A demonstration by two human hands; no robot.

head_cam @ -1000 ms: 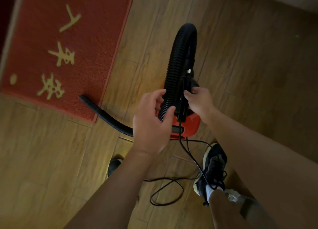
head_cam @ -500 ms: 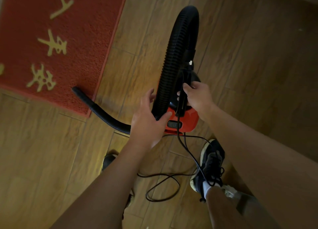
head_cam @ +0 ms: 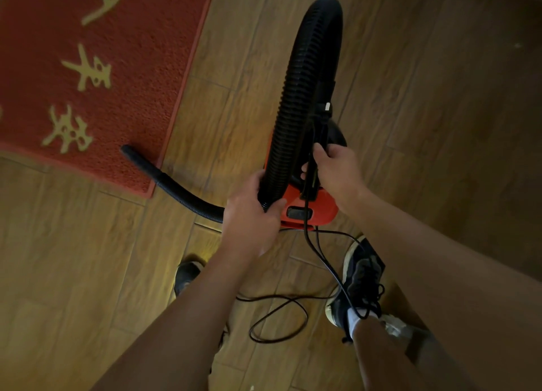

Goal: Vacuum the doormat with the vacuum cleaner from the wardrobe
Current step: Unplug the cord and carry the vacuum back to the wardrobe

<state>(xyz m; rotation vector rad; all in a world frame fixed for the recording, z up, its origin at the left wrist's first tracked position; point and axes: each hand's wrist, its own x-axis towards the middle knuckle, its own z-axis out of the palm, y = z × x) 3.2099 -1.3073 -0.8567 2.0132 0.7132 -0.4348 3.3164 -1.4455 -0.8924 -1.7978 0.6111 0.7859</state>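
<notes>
Doormat (head_cam: 96,67): red with gold characters, flat on the wooden floor (head_cam: 440,97) at far left.
Hose (head_cam: 302,91): black and ribbed, arching up from the vacuum cleaner, its open end resting on the doormat's near right corner.
Left hand (head_cam: 249,217): wrapped around the hose's lower part.
Vacuum cleaner (head_cam: 311,205): small, orange and black, on the floor between both hands.
Right hand (head_cam: 337,170): closed around the black handle.
Cord (head_cam: 278,311): black, looping across the floor near a dark shoe (head_cam: 359,282).
</notes>
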